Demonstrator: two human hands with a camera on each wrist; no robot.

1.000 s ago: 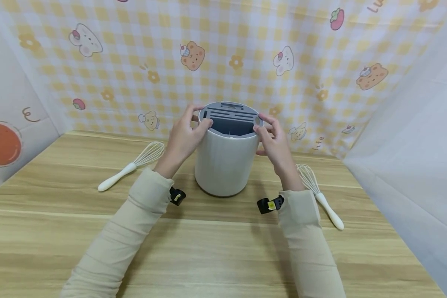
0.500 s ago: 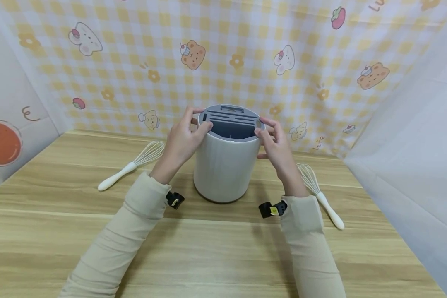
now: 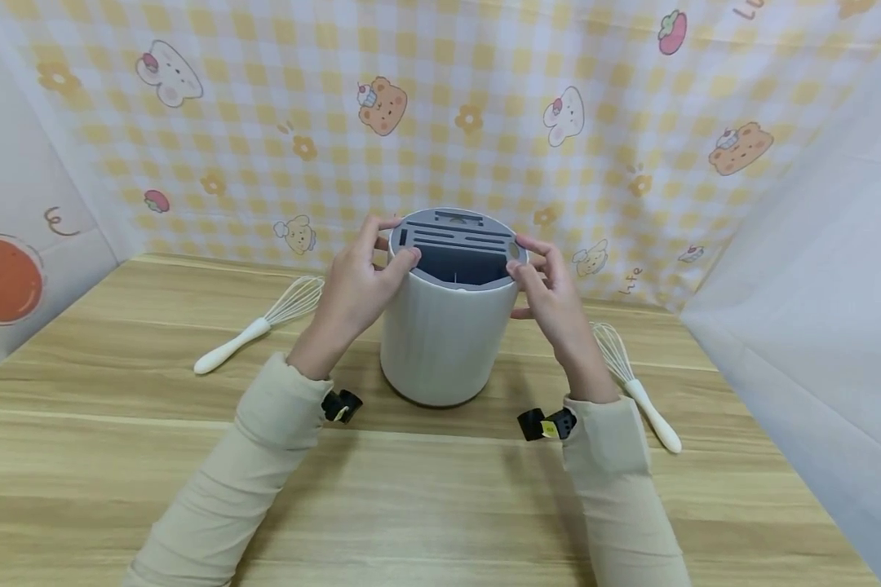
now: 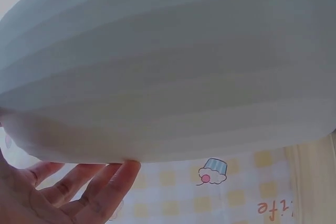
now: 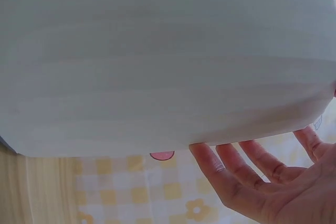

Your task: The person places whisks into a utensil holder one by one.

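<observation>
A white round knife block (image 3: pixel 444 342) stands on the wooden table, its grey slotted top (image 3: pixel 458 236) facing up with a wide dark opening toward the front. My left hand (image 3: pixel 360 281) grips its upper left rim, thumb on the front edge of the top and fingers round the side. On the upper right, my right hand (image 3: pixel 551 293) grips the rim likewise. Both wrist views are mostly filled by the holder's white wall (image 4: pixel 173 77), with the left fingertips (image 4: pixel 131 165) and the right fingertips (image 5: pixel 199 148) against it.
A white-handled whisk (image 3: pixel 260 324) lies left of the holder, and another whisk (image 3: pixel 635 387) lies to the right, beside my right wrist. Behind the table (image 3: pixel 440 505) hangs a yellow checked cloth (image 3: pixel 470 163) with cartoon prints.
The knife block has come slightly nearer to me, lower in the head view, with both hands still gripping its rim. The whisks stay where they were.
</observation>
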